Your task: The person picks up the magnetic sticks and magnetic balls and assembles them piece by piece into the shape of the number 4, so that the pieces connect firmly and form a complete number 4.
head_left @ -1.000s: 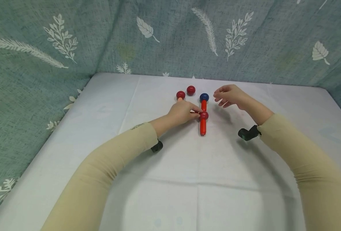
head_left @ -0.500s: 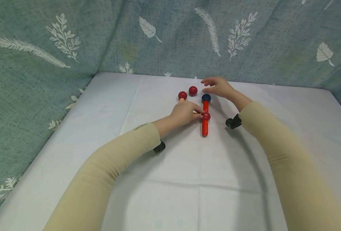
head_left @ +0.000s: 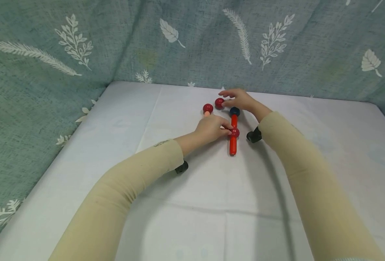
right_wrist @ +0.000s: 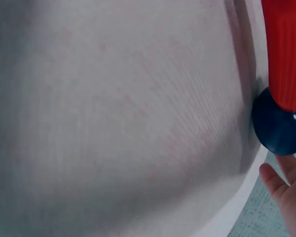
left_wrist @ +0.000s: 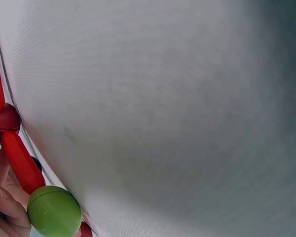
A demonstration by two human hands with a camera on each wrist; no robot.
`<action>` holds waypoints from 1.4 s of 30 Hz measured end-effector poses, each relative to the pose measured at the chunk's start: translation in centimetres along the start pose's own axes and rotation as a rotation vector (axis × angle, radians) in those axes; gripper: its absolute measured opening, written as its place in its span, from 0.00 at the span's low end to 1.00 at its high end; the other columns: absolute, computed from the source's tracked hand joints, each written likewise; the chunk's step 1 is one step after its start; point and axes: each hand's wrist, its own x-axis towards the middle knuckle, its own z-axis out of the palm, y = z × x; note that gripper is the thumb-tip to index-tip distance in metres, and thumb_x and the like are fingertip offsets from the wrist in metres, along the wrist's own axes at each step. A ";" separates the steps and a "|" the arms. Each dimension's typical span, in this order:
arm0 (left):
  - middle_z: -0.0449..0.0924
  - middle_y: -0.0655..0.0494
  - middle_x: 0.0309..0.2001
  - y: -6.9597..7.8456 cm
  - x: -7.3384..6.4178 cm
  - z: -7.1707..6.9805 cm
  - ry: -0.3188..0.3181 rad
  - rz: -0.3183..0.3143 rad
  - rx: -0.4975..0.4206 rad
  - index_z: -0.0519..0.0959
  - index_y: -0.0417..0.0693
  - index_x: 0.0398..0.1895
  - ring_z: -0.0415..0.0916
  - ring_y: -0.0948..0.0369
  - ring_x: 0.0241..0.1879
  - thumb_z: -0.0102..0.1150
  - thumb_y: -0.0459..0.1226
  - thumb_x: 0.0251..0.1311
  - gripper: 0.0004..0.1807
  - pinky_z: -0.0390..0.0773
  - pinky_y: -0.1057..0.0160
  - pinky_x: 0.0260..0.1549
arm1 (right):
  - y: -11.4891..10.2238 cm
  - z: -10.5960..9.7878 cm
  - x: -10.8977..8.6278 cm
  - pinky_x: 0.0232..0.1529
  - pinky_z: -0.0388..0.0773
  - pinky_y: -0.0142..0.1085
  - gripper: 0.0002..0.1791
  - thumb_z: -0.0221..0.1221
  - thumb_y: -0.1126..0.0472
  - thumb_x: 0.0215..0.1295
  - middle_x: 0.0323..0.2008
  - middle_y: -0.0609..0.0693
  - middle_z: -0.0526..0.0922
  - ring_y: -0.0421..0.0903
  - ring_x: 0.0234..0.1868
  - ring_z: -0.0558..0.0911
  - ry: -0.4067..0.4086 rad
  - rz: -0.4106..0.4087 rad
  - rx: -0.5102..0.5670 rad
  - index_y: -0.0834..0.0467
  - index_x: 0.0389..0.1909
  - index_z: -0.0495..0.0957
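Red sticks and balls are joined into a toy building piece on the table. My left hand point(head_left: 210, 128) pinches the middle red ball point(head_left: 234, 133) between thumb and fingers. One red stick point(head_left: 233, 145) points toward me from it; another point(head_left: 234, 120) runs back to a dark blue ball point(head_left: 234, 111). In the left wrist view, a further red stick point(left_wrist: 22, 162) leads to a green ball point(left_wrist: 55, 211), hidden from the head view. My right hand point(head_left: 243, 100) reaches over behind the blue ball, its fingers spread around a loose red ball point(head_left: 220, 103); contact is unclear.
Another red ball point(head_left: 208, 108) lies left of the loose one, just beyond my left hand. A white cloth point(head_left: 199, 203) covers the table. Patterned green-blue fabric point(head_left: 192, 43) hangs along its back edge and left side.
My right hand has moved left, from beside the blue ball, past it to the loose red ball. My left hand keeps its pinch on the middle ball, and the joined piece looks the same.
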 end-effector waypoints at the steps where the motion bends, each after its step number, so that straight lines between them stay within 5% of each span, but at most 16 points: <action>1: 0.83 0.65 0.41 0.0 0.0 0.0 -0.001 0.002 -0.002 0.83 0.57 0.44 0.76 0.66 0.42 0.60 0.44 0.56 0.12 0.71 0.68 0.37 | 0.0 0.1 0.1 0.62 0.58 0.52 0.27 0.56 0.59 0.63 0.61 0.59 0.67 0.57 0.64 0.61 -0.003 -0.001 -0.006 0.56 0.63 0.66; 10: 0.83 0.65 0.40 0.0 -0.1 -0.1 -0.004 -0.003 -0.020 0.83 0.57 0.44 0.76 0.66 0.40 0.60 0.43 0.57 0.12 0.72 0.68 0.35 | -0.2 0.6 0.6 0.62 0.60 0.49 0.24 0.56 0.59 0.63 0.59 0.58 0.71 0.54 0.62 0.65 0.010 0.011 -0.049 0.56 0.60 0.69; 27: 0.83 0.65 0.41 0.0 0.0 0.1 0.009 -0.019 -0.010 0.83 0.57 0.44 0.75 0.65 0.42 0.61 0.44 0.55 0.12 0.72 0.67 0.37 | -0.3 -0.2 -0.6 0.57 0.66 0.48 0.25 0.57 0.55 0.62 0.59 0.59 0.70 0.54 0.59 0.69 0.085 0.076 0.083 0.55 0.60 0.67; 33: 0.83 0.64 0.42 0.1 0.0 0.2 0.010 -0.020 -0.018 0.83 0.57 0.43 0.75 0.65 0.44 0.61 0.43 0.56 0.12 0.73 0.67 0.39 | -1.0 -0.9 -2.7 0.55 0.68 0.49 0.25 0.57 0.57 0.62 0.56 0.60 0.72 0.53 0.57 0.70 0.136 0.033 0.110 0.57 0.59 0.68; 42: 0.83 0.63 0.42 0.1 0.0 0.0 -0.007 -0.024 -0.039 0.83 0.55 0.44 0.74 0.66 0.40 0.60 0.42 0.57 0.12 0.72 0.68 0.37 | -1.8 -0.8 -8.2 0.46 0.73 0.45 0.23 0.58 0.57 0.61 0.48 0.60 0.76 0.52 0.49 0.74 0.233 0.020 0.101 0.60 0.55 0.69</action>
